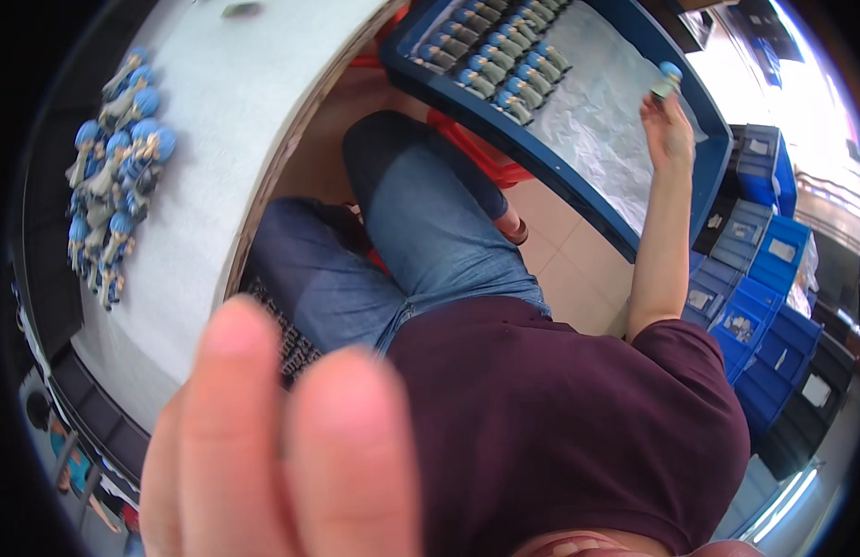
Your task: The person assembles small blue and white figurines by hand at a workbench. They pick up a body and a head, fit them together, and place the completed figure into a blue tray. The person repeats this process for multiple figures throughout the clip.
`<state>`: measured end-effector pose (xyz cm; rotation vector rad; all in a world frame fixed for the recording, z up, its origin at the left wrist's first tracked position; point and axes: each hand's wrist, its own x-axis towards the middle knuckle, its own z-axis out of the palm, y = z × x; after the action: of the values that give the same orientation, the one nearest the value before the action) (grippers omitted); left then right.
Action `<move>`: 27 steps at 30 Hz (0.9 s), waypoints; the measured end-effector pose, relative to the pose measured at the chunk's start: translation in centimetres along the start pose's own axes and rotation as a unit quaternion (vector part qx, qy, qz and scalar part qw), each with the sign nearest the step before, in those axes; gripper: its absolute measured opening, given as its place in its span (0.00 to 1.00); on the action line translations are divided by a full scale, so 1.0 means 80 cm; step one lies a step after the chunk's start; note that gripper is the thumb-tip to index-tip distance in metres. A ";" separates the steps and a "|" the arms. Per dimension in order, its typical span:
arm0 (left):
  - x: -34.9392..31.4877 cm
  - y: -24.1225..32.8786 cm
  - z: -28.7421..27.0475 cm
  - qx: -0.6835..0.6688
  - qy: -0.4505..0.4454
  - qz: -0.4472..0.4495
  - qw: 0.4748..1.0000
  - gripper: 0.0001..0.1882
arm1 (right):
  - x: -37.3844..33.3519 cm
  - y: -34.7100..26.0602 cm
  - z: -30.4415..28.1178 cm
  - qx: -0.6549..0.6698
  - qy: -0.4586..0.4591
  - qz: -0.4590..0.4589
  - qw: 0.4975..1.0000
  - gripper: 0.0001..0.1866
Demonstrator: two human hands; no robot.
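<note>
Out to the right, my right hand (670,139) pinches a small figurine (668,79) with a blue top and a greyish-green lower part. It is above the right end of a large blue tray (558,165). White sheeting (597,102) lines that tray, and rows of similar blue-topped figurines (504,70) lie at its left. Very near the camera at lower left is my left hand (263,455), large and blurred, fingers up and apart, nothing visible in them. A loose heap of blue-headed figurines (114,176) rests on the white table (221,111) to the left.
Blue crates (760,316) are stacked at the right, with a black crate (806,399) beside them. A red plastic stool (486,158) shows under the tray. One small blurred item (242,10) lies on the table's far part. Another person (72,464) appears at the far lower left.
</note>
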<state>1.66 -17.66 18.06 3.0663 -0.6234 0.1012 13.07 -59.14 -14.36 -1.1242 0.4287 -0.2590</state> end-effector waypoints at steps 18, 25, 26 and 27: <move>-0.134 -0.173 0.188 -0.243 0.240 -0.298 0.891 0.16 | 0.095 0.090 0.080 -0.478 0.002 0.008 0.878 0.16; -0.146 -0.183 0.240 -0.296 0.361 -0.400 0.789 0.14 | 0.128 0.119 0.073 -0.487 0.016 0.021 0.873 0.15; -0.145 -0.182 0.241 -0.284 0.354 -0.399 0.797 0.14 | 0.132 0.124 0.069 -0.479 0.026 0.029 0.877 0.15; -0.143 -0.181 0.240 -0.291 0.352 -0.403 0.793 0.14 | 0.135 0.129 0.064 -0.490 0.035 0.029 0.871 0.16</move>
<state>-2.06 -0.34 -1.79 2.1633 0.5864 0.7949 24.90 -55.15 -24.02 -2.1000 0.6879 -0.0041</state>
